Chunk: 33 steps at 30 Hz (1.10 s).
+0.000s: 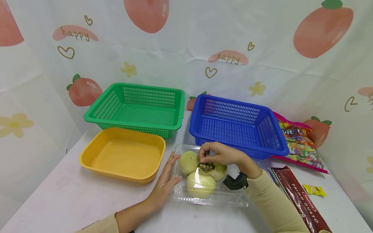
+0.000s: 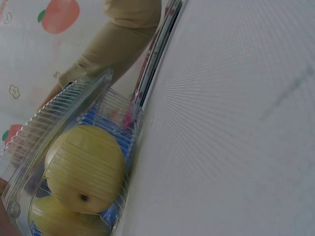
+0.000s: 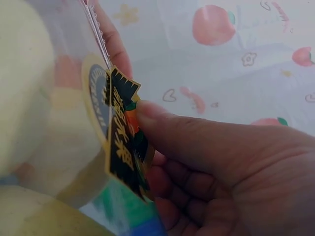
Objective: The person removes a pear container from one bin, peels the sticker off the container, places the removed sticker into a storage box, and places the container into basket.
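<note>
A clear plastic clamshell box (image 1: 186, 196) with several pale yellow-green round fruits (image 1: 201, 185) lies in front of the blue basket. On its lid is a black and gold label (image 1: 206, 167). My right hand (image 1: 222, 154) is over the lid; in the right wrist view its thumb and fingers (image 3: 162, 118) pinch the label (image 3: 125, 142), part of which stands away from the plastic. My left hand (image 1: 163, 187) lies along the box's left side with straight fingers touching it. The left wrist view shows the fruit (image 2: 86, 167) through the box's ribbed side wall.
A green basket (image 1: 172, 126) and a yellow tub (image 1: 122, 155) stand at the left, a blue basket (image 1: 239, 129) behind the box. To the right are a bag of candies (image 1: 303, 145), a dark red long packet (image 1: 300, 200) and a small yellow packet (image 1: 314, 190).
</note>
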Motion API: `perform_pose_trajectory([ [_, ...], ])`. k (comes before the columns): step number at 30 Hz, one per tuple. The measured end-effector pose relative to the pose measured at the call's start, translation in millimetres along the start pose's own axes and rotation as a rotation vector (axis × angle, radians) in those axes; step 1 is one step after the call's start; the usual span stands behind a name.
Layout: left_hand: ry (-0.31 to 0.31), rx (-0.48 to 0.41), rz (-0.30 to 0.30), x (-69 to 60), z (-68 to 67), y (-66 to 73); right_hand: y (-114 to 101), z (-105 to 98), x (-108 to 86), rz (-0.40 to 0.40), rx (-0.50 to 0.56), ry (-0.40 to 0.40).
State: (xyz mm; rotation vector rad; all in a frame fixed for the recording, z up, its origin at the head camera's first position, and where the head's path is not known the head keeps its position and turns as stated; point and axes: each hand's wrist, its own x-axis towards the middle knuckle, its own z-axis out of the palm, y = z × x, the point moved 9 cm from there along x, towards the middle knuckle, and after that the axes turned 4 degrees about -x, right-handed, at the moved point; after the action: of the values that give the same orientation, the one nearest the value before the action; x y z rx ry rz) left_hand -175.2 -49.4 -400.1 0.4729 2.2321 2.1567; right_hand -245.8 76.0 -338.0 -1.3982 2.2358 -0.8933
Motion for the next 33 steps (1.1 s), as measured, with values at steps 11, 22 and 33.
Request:
perform_pose_trajectory([
  [11, -0.006, -0.011, 0.010, -0.1, 0.4, -0.2, 0.1, 1.2, -1.1, 0.013, 0.041, -0.024],
  [22, -0.008, -0.006, 0.013, -0.1, -0.1, -0.2, 2.4, 1.7, -0.1, 0.011, 0.105, -0.022],
  [33, -0.009, -0.006, 0.010, 0.4, 0.2, 0.0, 6.9, 1.7, -1.8, -0.019, 0.167, -0.026],
])
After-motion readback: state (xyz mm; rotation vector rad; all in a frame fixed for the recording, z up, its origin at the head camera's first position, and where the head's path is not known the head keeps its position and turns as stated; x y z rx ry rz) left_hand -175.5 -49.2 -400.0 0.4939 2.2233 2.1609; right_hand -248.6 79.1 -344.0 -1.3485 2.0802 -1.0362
